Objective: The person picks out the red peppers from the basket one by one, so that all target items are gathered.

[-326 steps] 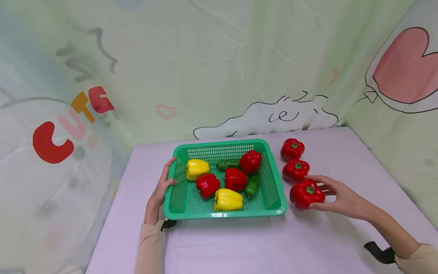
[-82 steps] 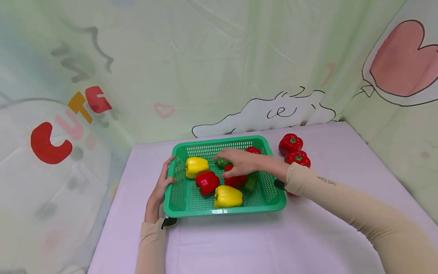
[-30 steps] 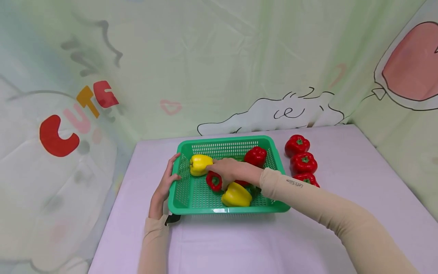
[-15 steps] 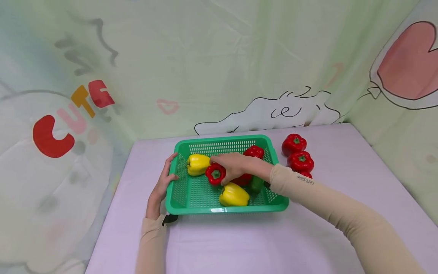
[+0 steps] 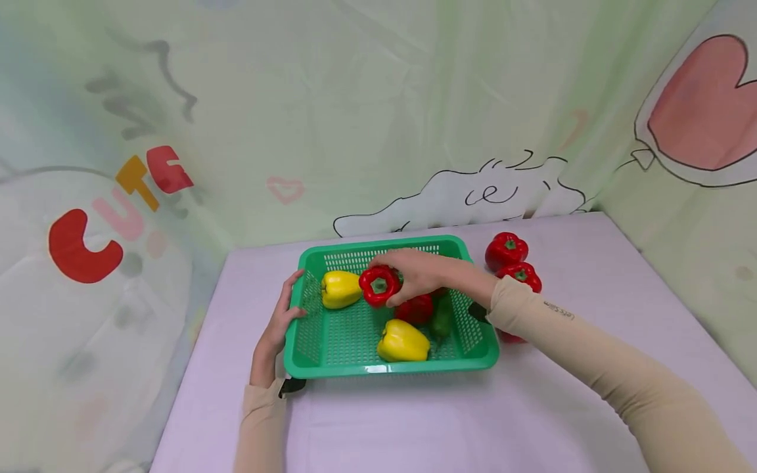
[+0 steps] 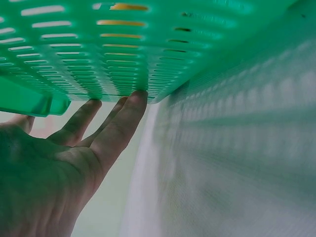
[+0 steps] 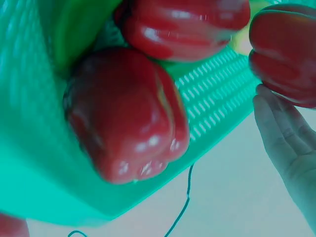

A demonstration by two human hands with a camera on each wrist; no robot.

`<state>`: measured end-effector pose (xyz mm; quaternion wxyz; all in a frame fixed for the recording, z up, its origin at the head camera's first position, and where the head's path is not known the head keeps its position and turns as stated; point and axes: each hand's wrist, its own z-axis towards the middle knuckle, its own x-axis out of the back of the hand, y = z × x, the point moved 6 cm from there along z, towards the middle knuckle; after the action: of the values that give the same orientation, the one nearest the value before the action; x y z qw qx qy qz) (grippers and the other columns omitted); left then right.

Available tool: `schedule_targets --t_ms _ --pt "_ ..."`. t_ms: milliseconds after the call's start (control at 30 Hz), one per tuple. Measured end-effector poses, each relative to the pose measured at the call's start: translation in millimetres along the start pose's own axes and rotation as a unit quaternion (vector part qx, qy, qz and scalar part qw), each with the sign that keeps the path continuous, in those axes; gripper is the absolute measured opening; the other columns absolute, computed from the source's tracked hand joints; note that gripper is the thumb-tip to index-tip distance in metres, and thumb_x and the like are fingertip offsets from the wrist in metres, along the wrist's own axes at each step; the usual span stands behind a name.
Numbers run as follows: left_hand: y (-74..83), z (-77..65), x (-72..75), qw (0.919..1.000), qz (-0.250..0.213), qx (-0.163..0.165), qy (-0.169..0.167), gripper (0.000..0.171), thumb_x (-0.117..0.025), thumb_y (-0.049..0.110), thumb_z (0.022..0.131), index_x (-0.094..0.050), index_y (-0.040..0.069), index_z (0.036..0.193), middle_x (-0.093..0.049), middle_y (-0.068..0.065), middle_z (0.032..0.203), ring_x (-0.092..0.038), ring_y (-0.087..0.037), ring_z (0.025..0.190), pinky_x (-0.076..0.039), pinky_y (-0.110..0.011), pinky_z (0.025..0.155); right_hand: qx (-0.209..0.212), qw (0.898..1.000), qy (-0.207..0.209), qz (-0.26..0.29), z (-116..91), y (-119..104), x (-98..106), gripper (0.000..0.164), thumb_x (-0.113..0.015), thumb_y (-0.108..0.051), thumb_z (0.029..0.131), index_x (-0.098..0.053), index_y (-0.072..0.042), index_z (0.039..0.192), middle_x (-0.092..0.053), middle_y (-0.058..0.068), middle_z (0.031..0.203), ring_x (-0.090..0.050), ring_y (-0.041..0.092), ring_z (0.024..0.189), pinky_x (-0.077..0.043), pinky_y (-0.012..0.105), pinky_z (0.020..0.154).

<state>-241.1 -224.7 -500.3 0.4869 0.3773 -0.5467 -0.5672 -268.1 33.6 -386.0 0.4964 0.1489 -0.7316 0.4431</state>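
Observation:
My right hand (image 5: pixel 414 270) holds a red bell pepper (image 5: pixel 379 287) by its sides over the green plastic basket (image 5: pixel 390 369), its stem end facing me. In the right wrist view the same bell pepper (image 7: pixel 284 57) is raised at the right, fingertips against its side. My left hand (image 5: pixel 282 322) holds the basket's left rim, thumb over the edge; the left wrist view shows its fingers (image 6: pixel 118 128) against the outer wall. Still in the basket are two yellow bell peppers (image 5: pixel 403 341), more red bell peppers (image 5: pixel 414 309) and green peppers (image 5: pixel 441 318), partly hidden by my right hand.
Right of the basket, red bell peppers (image 5: pixel 506 251) stand in a row on the lilac-covered table (image 5: pixel 390 427), the nearest mostly behind my right sleeve. A printed curtain (image 5: pixel 355 131) hangs behind the table. A thin cord (image 7: pixel 187 197) shows beyond the basket.
Three red bell peppers stay on the table at the right. My right hand has left that row, reached into the basket and lifted a red bell pepper off its floor. My left hand keeps its place.

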Motion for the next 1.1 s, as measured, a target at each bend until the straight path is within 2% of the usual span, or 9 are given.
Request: schedule_targets --t_ms 267,533,667,833,1000,1100 --pt "0.1 1.0 1.1 1.0 0.0 0.001 -0.004 0.083 -0.041 -0.001 0.081 -0.015 0.016 0.157 -0.012 -0.014 0.161 -0.03 -0.038 0.132 -0.039 -0.039 0.094 -0.003 0.999 0.041 0.016 -18 8 26 0.068 -0.081 -0.029 0.079 -0.052 -0.009 0.138 -0.06 0.005 0.129 -0.053 0.024 0.116 -0.046 0.045 0.095" --pt "-0.5 -0.3 0.9 1.0 0.005 -0.002 -0.001 0.084 -0.042 0.001 0.079 -0.016 0.015 0.157 -0.012 -0.016 0.161 -0.029 -0.037 0.132 -0.035 -0.045 0.096 -0.007 0.994 0.088 0.061 -44 20 54 0.074 -0.082 -0.028 0.077 -0.049 -0.009 0.141 -0.058 0.007 0.133 -0.051 0.026 0.119 -0.049 0.046 0.092" --pt "-2.1 -0.7 -0.2 1.0 0.006 -0.004 -0.006 0.084 -0.042 0.001 0.079 -0.015 0.015 0.157 -0.011 -0.017 0.161 -0.029 -0.039 0.132 -0.035 -0.046 0.096 -0.022 0.99 0.112 0.082 -62 31 70 0.074 -0.082 -0.027 0.077 -0.048 -0.011 0.141 -0.057 0.008 0.133 -0.053 0.029 0.118 -0.049 0.048 0.092" --pt "-1.2 -2.0 -2.0 1.0 0.007 0.002 -0.004 0.084 -0.043 0.002 0.079 -0.015 0.016 0.157 -0.012 -0.017 0.161 -0.031 -0.039 0.131 -0.038 -0.044 0.094 -0.047 0.984 0.154 0.082 -88 50 87 0.074 -0.083 -0.023 0.075 -0.049 -0.007 0.139 -0.059 0.013 0.13 -0.058 0.033 0.112 -0.05 0.049 0.09" --pt "-0.9 -2.5 -1.6 1.0 0.005 0.004 -0.006 0.083 -0.043 0.001 0.08 -0.015 0.016 0.157 -0.014 -0.017 0.16 -0.032 -0.039 0.13 -0.041 -0.042 0.093 -0.097 0.976 0.176 0.086 -109 74 93 0.073 -0.083 -0.022 0.076 -0.049 -0.007 0.139 -0.058 0.016 0.13 -0.059 0.034 0.11 -0.051 0.049 0.09" --pt "-1.7 -2.8 -0.2 0.9999 0.008 0.004 -0.006 0.083 -0.043 0.001 0.08 -0.015 0.016 0.157 -0.013 -0.015 0.161 -0.032 -0.039 0.13 -0.04 -0.042 0.093 -0.111 0.972 0.185 0.092 -118 87 95 0.073 -0.083 -0.02 0.076 -0.049 -0.006 0.14 -0.057 0.017 0.13 -0.058 0.035 0.11 -0.05 0.051 0.09"
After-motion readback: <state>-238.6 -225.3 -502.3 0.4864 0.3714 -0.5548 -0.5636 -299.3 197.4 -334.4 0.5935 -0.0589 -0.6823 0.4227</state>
